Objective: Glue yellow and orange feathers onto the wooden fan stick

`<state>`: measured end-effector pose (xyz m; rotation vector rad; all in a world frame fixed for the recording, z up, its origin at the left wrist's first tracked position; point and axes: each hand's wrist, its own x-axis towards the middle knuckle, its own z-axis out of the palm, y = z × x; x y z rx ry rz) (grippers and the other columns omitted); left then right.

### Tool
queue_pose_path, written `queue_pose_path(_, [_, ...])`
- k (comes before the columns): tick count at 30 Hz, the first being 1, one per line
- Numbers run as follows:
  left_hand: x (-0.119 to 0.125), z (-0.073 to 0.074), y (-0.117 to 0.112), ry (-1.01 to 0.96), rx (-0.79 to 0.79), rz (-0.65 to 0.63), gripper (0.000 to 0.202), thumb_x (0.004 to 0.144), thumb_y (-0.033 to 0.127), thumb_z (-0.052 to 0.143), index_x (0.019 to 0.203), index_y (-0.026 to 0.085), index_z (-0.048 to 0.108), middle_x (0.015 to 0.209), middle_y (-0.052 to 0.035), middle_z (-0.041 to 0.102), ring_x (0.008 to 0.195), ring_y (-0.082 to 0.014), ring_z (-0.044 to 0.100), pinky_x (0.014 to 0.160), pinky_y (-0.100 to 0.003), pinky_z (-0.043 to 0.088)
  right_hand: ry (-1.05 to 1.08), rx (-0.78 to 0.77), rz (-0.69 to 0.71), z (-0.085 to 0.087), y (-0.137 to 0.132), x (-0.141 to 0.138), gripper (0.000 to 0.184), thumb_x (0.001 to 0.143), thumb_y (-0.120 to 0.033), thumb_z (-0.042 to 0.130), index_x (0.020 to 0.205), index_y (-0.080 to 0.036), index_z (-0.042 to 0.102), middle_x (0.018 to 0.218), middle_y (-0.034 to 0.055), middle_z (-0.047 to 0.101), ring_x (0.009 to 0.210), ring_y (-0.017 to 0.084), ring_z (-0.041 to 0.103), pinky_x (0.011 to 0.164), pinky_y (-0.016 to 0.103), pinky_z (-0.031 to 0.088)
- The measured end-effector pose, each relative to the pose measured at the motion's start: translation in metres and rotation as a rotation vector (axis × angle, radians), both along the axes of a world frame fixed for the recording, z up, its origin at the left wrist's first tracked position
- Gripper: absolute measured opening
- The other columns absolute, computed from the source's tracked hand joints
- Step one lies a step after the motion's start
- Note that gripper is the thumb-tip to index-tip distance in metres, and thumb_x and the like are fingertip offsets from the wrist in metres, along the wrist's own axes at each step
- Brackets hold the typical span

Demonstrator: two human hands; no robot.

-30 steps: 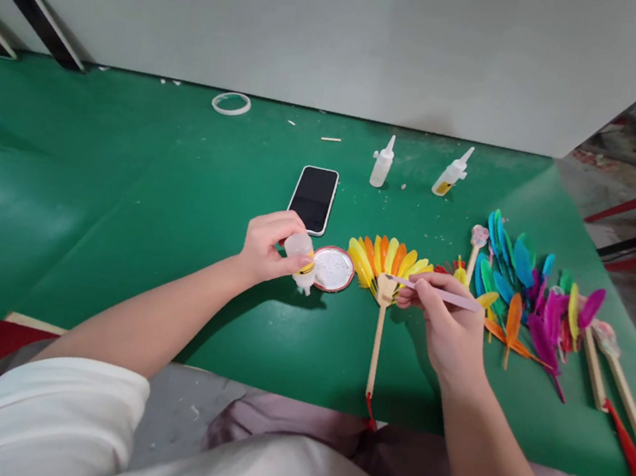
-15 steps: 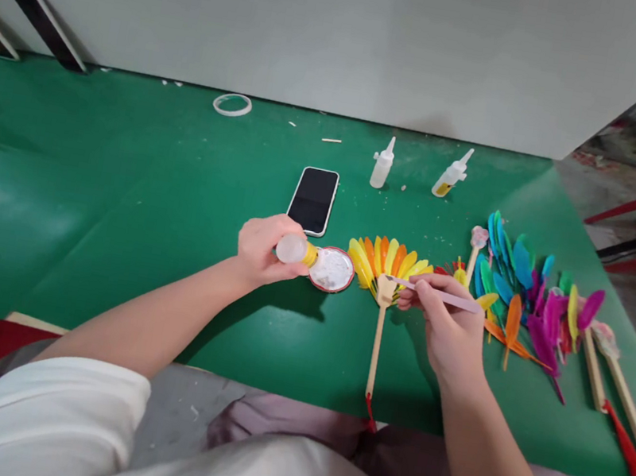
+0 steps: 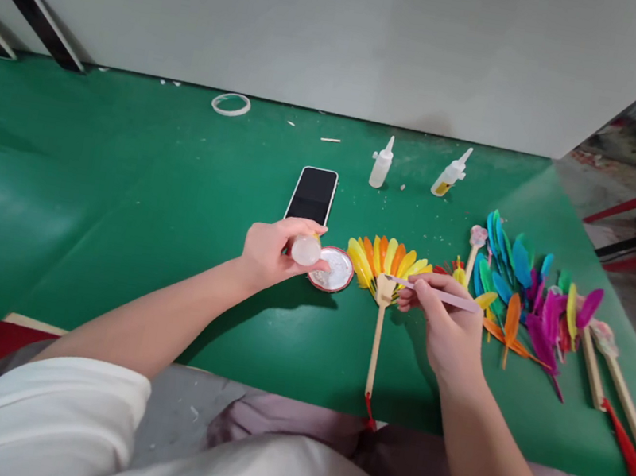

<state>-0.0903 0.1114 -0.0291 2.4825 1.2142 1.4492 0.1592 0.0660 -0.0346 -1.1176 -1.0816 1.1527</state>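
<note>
My left hand [image 3: 268,250] is closed round a small translucent glue bottle [image 3: 306,250], tipped over a round red-rimmed lid [image 3: 334,270] holding white glue. My right hand [image 3: 449,323] pinches a thin pale stick [image 3: 446,296] whose tip touches the head of a wooden-handled fan [image 3: 378,336]. Yellow and orange feathers [image 3: 387,257] spread from that head on the green table [image 3: 115,222].
A black phone [image 3: 313,194] lies just beyond the lid. Two glue bottles [image 3: 381,163] [image 3: 450,174] stand further back. A heap of coloured feathers [image 3: 527,291] and wooden fan handles [image 3: 615,378] lies to the right. A white ring [image 3: 231,104] is near the wall.
My left hand has lifted and turned the glue bottle from standing left of the lid to tipped over the lid. My right hand with the stick has stayed put.
</note>
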Motion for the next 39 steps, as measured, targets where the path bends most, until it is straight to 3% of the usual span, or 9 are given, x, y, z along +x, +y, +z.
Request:
queue_pose_path(3, [0.000, -0.001, 0.003, 0.002, 0.074, 0.023, 0.042, 0.067, 0.054, 0.067, 0.087, 0.019, 0.057, 0.089, -0.0035, 0.072, 0.072, -0.0142, 0.068, 0.055, -0.020, 0.050, 0.001, -0.007, 0.000, -0.001, 0.000, 0.000, 0.009, 0.076, -0.028, 0.067, 0.079, -0.020, 0.067, 0.067, 0.0007, 0.066, 0.060, 0.013, 0.064, 0.052, 0.025, 0.053])
queue_pose_path(10, [-0.001, -0.009, 0.009, 0.118, 0.328, 0.018, 0.030, 0.076, 0.025, 0.067, 0.105, 0.021, 0.059, 0.098, -0.0045, 0.069, 0.087, -0.0141, 0.066, 0.077, -0.023, 0.054, -0.002, -0.010, 0.006, 0.000, 0.000, 0.000, 0.009, 0.076, -0.028, 0.066, 0.079, -0.019, 0.067, 0.068, 0.0010, 0.066, 0.061, 0.012, 0.064, 0.052, 0.022, 0.052])
queue_pose_path(18, [-0.001, -0.011, 0.011, 0.207, 0.382, 0.080, 0.038, 0.076, 0.018, 0.066, 0.113, 0.023, 0.058, 0.102, -0.0056, 0.067, 0.084, -0.0150, 0.064, 0.070, -0.024, 0.052, -0.046, -0.010, 0.009, 0.000, 0.000, 0.000, 0.011, 0.076, -0.030, 0.066, 0.078, -0.019, 0.066, 0.068, 0.0013, 0.066, 0.056, 0.012, 0.062, 0.051, 0.023, 0.053])
queue_pose_path(23, [-0.001, -0.009, 0.012, 0.242, 0.401, 0.107, 0.042, 0.075, 0.011, 0.064, 0.114, 0.024, 0.057, 0.104, -0.0066, 0.065, 0.073, -0.0133, 0.060, 0.059, -0.024, 0.046, -0.062, 0.000, 0.010, 0.000, 0.000, 0.000, 0.010, 0.077, -0.029, 0.065, 0.079, -0.019, 0.066, 0.068, 0.0013, 0.066, 0.059, 0.013, 0.064, 0.050, 0.024, 0.053])
queue_pose_path(27, [-0.001, -0.012, 0.012, 0.225, 0.381, 0.079, 0.047, 0.076, 0.006, 0.060, 0.119, 0.024, 0.054, 0.106, -0.0066, 0.064, 0.077, -0.0133, 0.059, 0.063, -0.024, 0.047, -0.029, -0.002, 0.019, 0.000, 0.000, 0.000, 0.008, 0.077, -0.027, 0.065, 0.079, -0.020, 0.067, 0.069, 0.0011, 0.067, 0.061, 0.013, 0.064, 0.051, 0.022, 0.052])
queue_pose_path(32, [-0.001, -0.013, 0.011, 0.125, 0.285, 0.034, 0.045, 0.074, 0.018, 0.067, 0.117, 0.019, 0.055, 0.099, -0.0071, 0.064, 0.087, -0.0159, 0.061, 0.076, -0.025, 0.051, -0.025, -0.003, 0.019, 0.001, -0.001, 0.000, 0.008, 0.077, -0.026, 0.066, 0.079, -0.019, 0.067, 0.068, 0.0010, 0.066, 0.058, 0.011, 0.063, 0.051, 0.020, 0.052])
queue_pose_path(39, [0.000, -0.007, 0.009, 0.079, 0.283, 0.028, 0.033, 0.070, 0.038, 0.071, 0.094, 0.017, 0.063, 0.084, -0.0053, 0.062, 0.074, -0.0145, 0.059, 0.065, -0.025, 0.050, -0.044, -0.015, 0.016, 0.001, -0.001, 0.000, 0.011, 0.076, -0.029, 0.066, 0.078, -0.018, 0.066, 0.068, 0.0019, 0.067, 0.060, 0.013, 0.065, 0.050, 0.022, 0.052])
